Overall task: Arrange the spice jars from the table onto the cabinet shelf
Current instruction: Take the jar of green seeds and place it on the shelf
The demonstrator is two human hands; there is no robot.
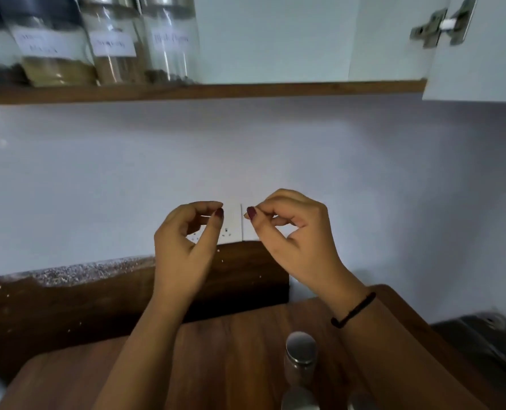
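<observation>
left hand [183, 241] and right hand [293, 232] curled, holding nothing.
steel-lidded spice jar [300, 355]: likely light, slick, breakable; grip round its body.

Labelled jars [106, 42] crowd the left end of the cabinet shelf [275, 89]. To their right the board lies free up to the open door [479, 60], which juts forward at far right. Steel-lidded jars [301, 358] stand on the worktop [231, 350] near its front edge.
</observation>
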